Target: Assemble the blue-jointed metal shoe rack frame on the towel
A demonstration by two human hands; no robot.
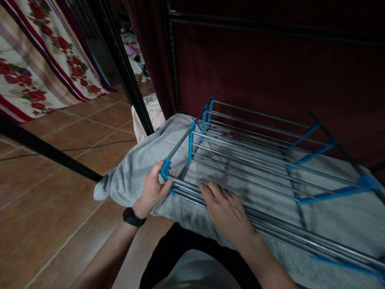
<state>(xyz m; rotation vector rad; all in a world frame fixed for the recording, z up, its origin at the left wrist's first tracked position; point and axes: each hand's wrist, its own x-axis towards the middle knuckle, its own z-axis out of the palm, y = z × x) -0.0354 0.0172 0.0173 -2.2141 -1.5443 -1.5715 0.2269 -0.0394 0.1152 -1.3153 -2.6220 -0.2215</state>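
A metal drying rack (246,140) with grey rods and blue plastic joints lies on a bed covered by a grey blanket (126,168). At its near left corner, my left hand (152,185) is closed around the blue corner joint (165,168); a dark band (134,217) circles that wrist. Further right, my right hand (224,206) rests over the bundled front rods (288,237), fingers curled onto them. Its palm side and thumb are hidden. Several blue slotted brackets (190,145) stand upright along the rack's left side.
Black metal posts (120,60) frame the bed, and a dark red curtain (270,72) hangs behind the rack. Left are a tiled floor (60,168), a dark cable (99,145) and a floral cloth (57,60). A striped cloth (148,114) hangs beyond the post.
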